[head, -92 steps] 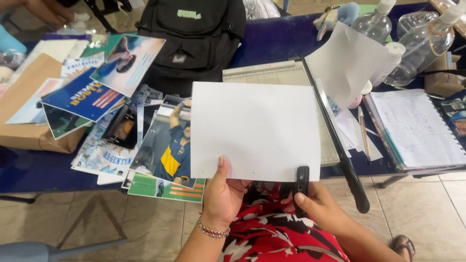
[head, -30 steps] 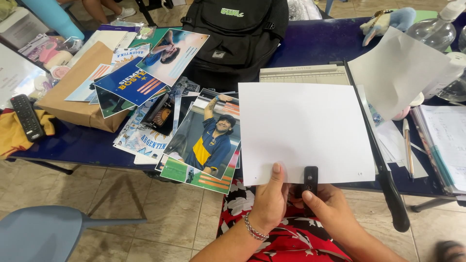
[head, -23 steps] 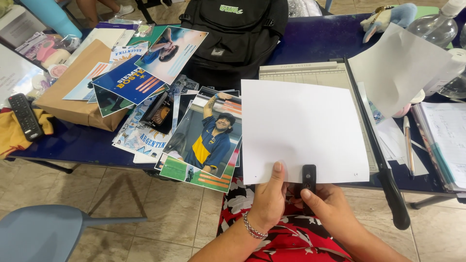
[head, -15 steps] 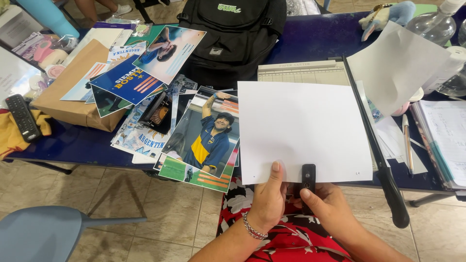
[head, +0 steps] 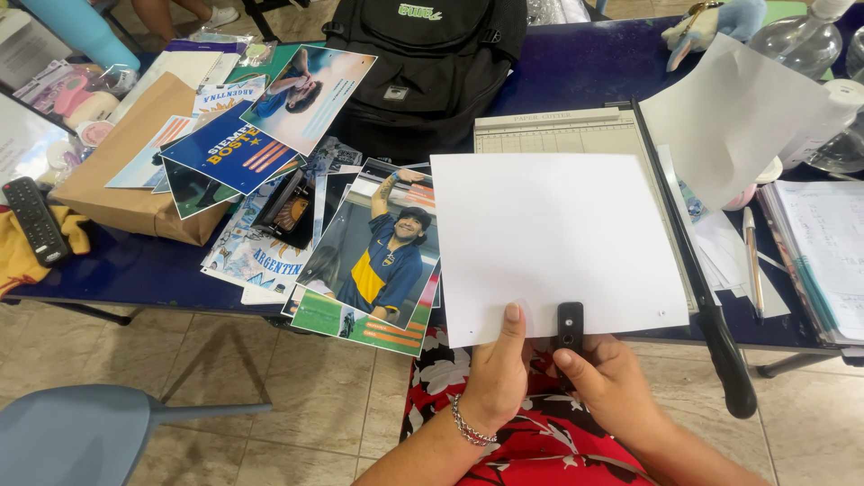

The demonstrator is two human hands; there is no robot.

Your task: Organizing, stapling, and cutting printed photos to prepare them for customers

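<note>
Pinching the white sheet (head: 558, 243) by its near edge, your left hand (head: 499, 378) keeps it flat on the paper cutter (head: 576, 135), just left of the black blade arm (head: 693, 270). Your right hand (head: 607, 382) closes on the small black clip (head: 569, 326) at that same edge, apparently to steady it. Photo prints (head: 378, 252) lie left of the cutter on the blue counter (head: 135, 270).

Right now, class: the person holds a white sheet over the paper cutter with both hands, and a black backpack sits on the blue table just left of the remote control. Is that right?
Not quite. In the head view the black backpack lies well right of the remote control, not left. The rest stands: left hand and right hand hold the white sheet over the paper cutter.
</note>
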